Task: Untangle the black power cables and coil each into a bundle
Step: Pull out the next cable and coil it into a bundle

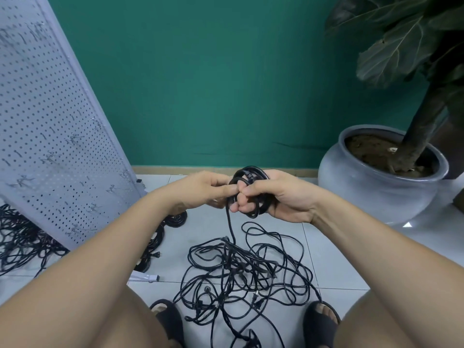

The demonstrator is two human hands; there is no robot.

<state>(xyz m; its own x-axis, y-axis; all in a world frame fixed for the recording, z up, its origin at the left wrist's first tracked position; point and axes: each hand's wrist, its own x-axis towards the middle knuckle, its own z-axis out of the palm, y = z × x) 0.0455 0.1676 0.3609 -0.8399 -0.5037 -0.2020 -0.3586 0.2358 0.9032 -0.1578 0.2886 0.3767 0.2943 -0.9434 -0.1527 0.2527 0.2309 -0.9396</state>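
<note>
— Where is the cable being worked on?

— One coil [251, 170] is held up over the floor [331, 259], in front of the person. The right hand [286, 197] has its fingers curled through the loops and grips them. The left hand [200, 189] pinches the cable between thumb and forefinger at the coil's left side.

— Is that one finished?

— I judge not. A strand [229, 222] hangs from the coil straight down into the tangle [246, 272], which lies on the floor between the two sandals [168, 315]. The tail is not yet wound in.

— And the rest of the job?

— Some looks done: a few bundles [177, 218] lie on the floor to the left, near the foot of the pegboard panel [50, 121]. Much is left, though. The tangle holds several cables, with plugs showing among the loops, and a loose heap [20, 242] of black cable lies at the floor's left edge behind the panel. I would put it somewhere in the early or middle part.

— Any brand or label to read?

— None. The plugs are too small to show print, and nothing legible appears on the cable, the panel or the plant pot [371, 187] at the right.
</note>
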